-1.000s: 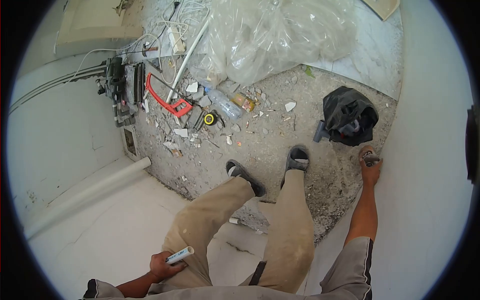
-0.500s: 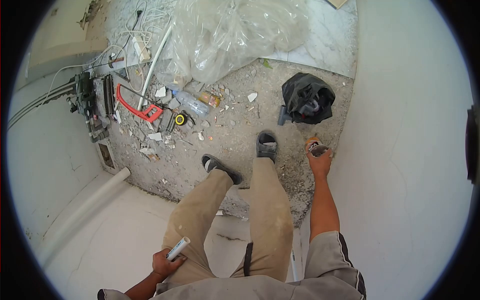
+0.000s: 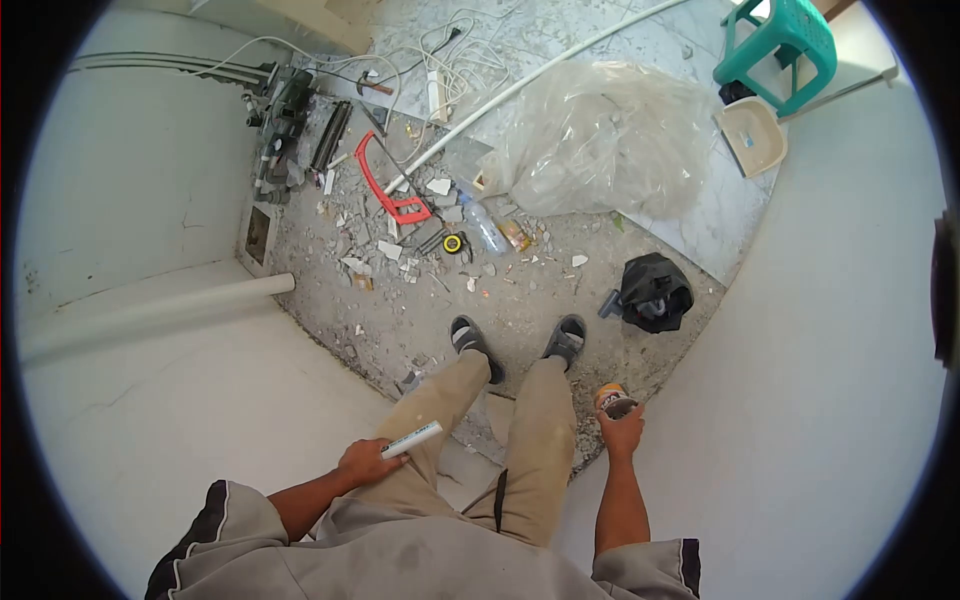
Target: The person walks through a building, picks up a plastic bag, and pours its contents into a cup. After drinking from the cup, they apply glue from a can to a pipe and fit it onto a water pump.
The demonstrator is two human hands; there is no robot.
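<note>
Two held: left grip [image 3: 368, 464] wrapped round short pipe [image 3: 414, 438] | right grip [image 3: 623, 432] round can [image 3: 611, 398] | ahead: rubble [image 3: 389, 250], hacksaw [image 3: 410, 211], black bag [image 3: 652, 275]

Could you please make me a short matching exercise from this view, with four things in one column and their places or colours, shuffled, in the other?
Column one
1. Short white pipe
2. Hacksaw
3. Can
4. Plastic stool

Column two
A. Green, near the top right of the view
B. Held in the right hand
C. Held in the left hand
D. Red, near the tape measure

Right pairs: 1-C, 2-D, 3-B, 4-A
</note>
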